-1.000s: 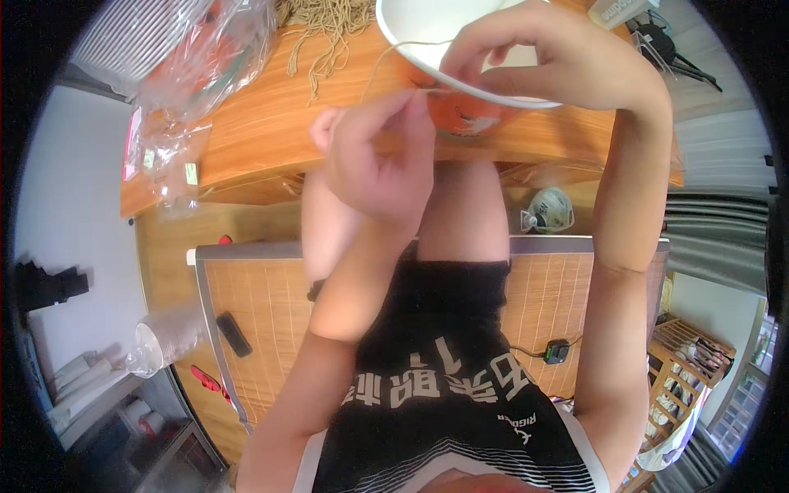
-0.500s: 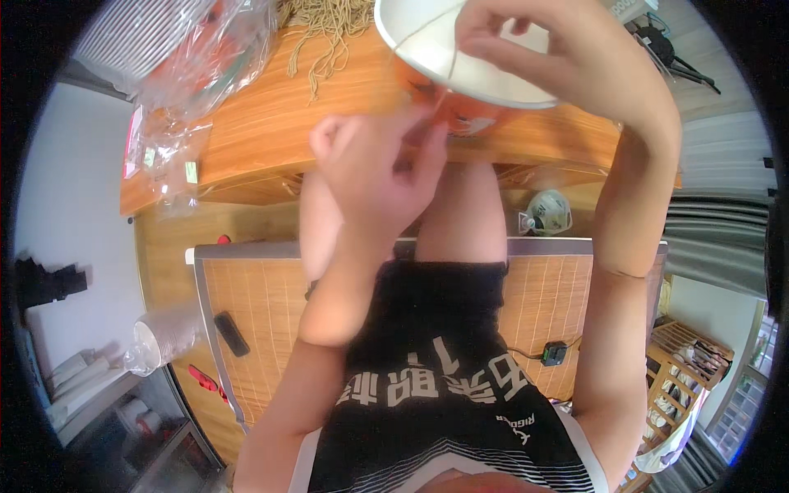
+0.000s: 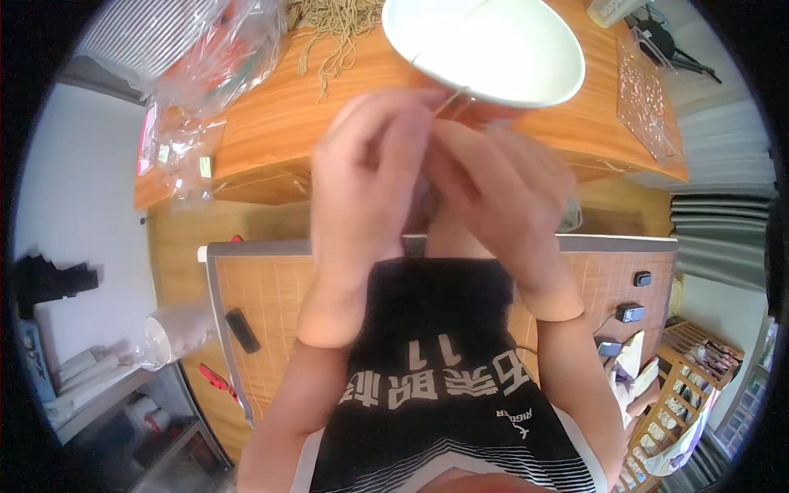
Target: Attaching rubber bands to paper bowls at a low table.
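Note:
My left hand (image 3: 370, 172) and my right hand (image 3: 501, 181) are pressed together, raised close to the camera in front of a wooden table (image 3: 279, 123). A thin pale strand (image 3: 454, 99) sticks up from my left fingertips toward the rim of a white bowl (image 3: 485, 49) with an orange outside, which stands on the table just behind them. My right fingers curl against the left hand; they are blurred, so their hold is unclear. A pile of tan strands (image 3: 333, 25) lies left of the bowl.
Crumpled clear plastic bags (image 3: 205, 74) cover the table's left end, and a clear box (image 3: 645, 90) sits at its right end. Below me is a woven mat (image 3: 263, 329) with a small black object (image 3: 242, 330). Shelves with a plastic cup (image 3: 168, 337) stand at the left.
My right hand has left the bowl's rim and come down against my left hand. The bowl now stands alone, and both hands have risen closer to the camera.

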Tool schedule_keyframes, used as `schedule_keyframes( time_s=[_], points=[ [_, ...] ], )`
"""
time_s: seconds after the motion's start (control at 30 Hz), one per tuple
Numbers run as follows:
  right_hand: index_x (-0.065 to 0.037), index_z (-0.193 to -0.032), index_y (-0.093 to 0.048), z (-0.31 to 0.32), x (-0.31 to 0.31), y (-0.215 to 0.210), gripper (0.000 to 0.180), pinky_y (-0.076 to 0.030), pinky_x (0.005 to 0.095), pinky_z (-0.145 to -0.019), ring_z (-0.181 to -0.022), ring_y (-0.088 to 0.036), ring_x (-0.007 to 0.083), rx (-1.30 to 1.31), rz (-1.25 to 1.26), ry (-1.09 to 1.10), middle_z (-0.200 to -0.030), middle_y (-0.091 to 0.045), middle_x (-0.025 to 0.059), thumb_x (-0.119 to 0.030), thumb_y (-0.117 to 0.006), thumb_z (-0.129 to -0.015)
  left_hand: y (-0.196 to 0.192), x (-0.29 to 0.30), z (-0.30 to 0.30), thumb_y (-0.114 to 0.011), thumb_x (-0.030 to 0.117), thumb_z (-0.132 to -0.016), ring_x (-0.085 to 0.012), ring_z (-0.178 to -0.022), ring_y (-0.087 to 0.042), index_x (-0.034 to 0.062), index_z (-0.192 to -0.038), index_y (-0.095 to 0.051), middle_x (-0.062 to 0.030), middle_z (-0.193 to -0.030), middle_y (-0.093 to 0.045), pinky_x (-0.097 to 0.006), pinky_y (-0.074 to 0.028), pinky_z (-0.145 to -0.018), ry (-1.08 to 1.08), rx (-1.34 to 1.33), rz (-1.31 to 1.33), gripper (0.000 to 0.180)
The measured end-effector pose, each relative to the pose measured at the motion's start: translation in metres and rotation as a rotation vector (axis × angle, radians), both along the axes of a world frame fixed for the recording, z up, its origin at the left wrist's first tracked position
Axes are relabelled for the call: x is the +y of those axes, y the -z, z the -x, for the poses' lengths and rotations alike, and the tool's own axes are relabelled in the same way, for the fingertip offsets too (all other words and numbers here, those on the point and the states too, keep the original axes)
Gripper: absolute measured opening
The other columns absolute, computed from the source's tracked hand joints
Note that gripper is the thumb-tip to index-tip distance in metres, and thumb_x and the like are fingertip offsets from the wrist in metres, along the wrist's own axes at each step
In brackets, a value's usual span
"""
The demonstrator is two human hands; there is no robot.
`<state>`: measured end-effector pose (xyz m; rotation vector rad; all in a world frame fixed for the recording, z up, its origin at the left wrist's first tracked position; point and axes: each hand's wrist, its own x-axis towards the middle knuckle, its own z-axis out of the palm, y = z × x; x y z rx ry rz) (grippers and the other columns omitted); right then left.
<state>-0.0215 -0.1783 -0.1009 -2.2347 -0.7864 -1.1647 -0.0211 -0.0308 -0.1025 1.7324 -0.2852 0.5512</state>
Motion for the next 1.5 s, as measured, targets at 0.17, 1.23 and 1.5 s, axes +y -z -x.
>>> schedule_keyframes(
  time_s=[0.17,1.23,1.5],
  points=[
    [-0.011,-0.097,-0.067,-0.007,-0.007,0.010,0.016,-0.050,0.0289,-0.056,-0.065,-0.061,0.0209,0.066,-0.009,-0.071,-0.078,-0.060,0.0028,-0.012,-0.070,-0.081,-0.016,-0.001,-0.015,-0.071,0.011,-0.093,-0.0032,-0.064,-0.054,-0.0002,-0.099,-0.072,0.0016,-0.075,-0.061,-0.021,-0.044,-0.056,0.182,0.257,0.082,0.013],
    [-0.010,-0.119,-0.059,-0.007,0.048,0.027,0.026,-0.038,0.0334,-0.100,-0.112,-0.054,0.0153,1.201,-2.000,-1.176,-0.116,-0.060,0.0008,-0.029,-0.054,-0.102,-0.022,0.009,-0.021,-0.065,0.016,-0.097,-0.0039,-0.065,-0.048,0.0005,-0.101,-0.072,-0.0044,-0.094,-0.073,-0.019,-0.038,-0.057,0.324,0.412,0.209,0.017],
    [-0.011,-0.115,-0.060,-0.011,0.041,0.033,0.023,-0.036,0.0362,-0.100,-0.116,-0.053,0.0169,1.116,-2.080,-1.238,-0.114,-0.061,0.0009,-0.026,-0.061,-0.097,-0.008,0.012,-0.035,-0.074,0.002,-0.087,-0.0098,-0.074,-0.063,0.0008,-0.096,-0.075,-0.0068,-0.094,-0.067,-0.022,-0.049,-0.064,0.052,-0.106,-0.204,0.009]
  ],
)
